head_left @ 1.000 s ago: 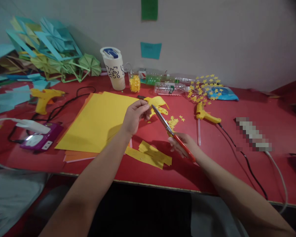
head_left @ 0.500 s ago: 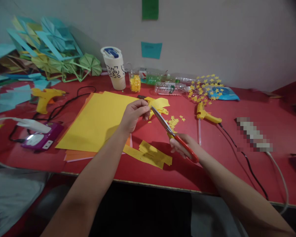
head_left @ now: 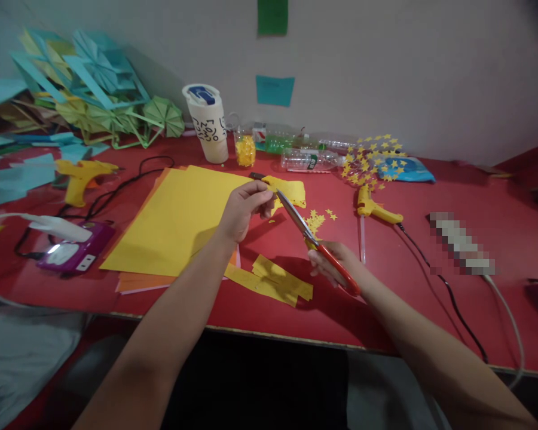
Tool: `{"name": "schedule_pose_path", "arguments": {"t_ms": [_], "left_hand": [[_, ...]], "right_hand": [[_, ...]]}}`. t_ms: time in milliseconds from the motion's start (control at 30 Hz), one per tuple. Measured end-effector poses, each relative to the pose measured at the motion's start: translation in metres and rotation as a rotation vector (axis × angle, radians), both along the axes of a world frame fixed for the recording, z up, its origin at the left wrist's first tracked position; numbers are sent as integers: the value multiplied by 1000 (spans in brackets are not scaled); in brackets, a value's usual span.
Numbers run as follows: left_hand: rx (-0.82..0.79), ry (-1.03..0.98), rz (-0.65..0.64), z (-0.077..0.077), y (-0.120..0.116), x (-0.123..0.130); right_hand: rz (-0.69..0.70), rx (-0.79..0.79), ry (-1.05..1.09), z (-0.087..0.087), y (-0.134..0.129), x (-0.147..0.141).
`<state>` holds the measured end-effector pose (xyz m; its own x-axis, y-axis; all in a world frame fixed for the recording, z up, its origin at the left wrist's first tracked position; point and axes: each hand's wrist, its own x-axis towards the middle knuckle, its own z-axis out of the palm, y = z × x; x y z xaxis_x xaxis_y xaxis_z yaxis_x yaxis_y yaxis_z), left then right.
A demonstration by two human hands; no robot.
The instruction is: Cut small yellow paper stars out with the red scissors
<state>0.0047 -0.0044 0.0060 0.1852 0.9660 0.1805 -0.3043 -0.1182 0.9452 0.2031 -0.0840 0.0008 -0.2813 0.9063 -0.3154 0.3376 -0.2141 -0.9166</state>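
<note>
My left hand (head_left: 250, 206) is closed in a pinch above the edge of the yellow sheets, at a small piece of yellow paper (head_left: 273, 190) mostly hidden by the fingers. My right hand (head_left: 334, 261) grips red-handled scissors (head_left: 298, 221), whose blades point up and left, tips at the left fingertips. Behind the blades lie yellow paper scraps (head_left: 295, 192). Small yellow paper stars (head_left: 314, 222) are heaped right of the blades. Several yellow paper strips (head_left: 273, 279) lie on the table below the hands.
Yellow sheets (head_left: 165, 221) over orange ones lie left of centre. Glue guns (head_left: 81, 176) (head_left: 379, 212) rest on both sides, with cords. A purple power socket (head_left: 74, 248) sits left. Behind stand a white tumbler (head_left: 208, 128), a cup of yellow pieces (head_left: 245, 150) and plastic bottles (head_left: 311, 160).
The topmost yellow scrap behind the scissors has shifted and now lies flatter. The scissors' tips have moved slightly right; both hands stay nearly in place.
</note>
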Motion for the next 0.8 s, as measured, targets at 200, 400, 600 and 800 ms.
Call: {"name": "schedule_pose_path", "arguments": {"t_ms": [200,400,600,800], "left_hand": [[27,-27,-8,-3,2,-1],[39,-41,-10,-2,0,1],[43,-36,-14,-1,0,0],[48,-16,-3,-1,0,0]], "right_hand": [[13,-12,-15,1,0,0],[59,-13,-32,-1,0,1],[72,0,-29,0,0,2],[47,-15,-24,3,-1,0]]}}
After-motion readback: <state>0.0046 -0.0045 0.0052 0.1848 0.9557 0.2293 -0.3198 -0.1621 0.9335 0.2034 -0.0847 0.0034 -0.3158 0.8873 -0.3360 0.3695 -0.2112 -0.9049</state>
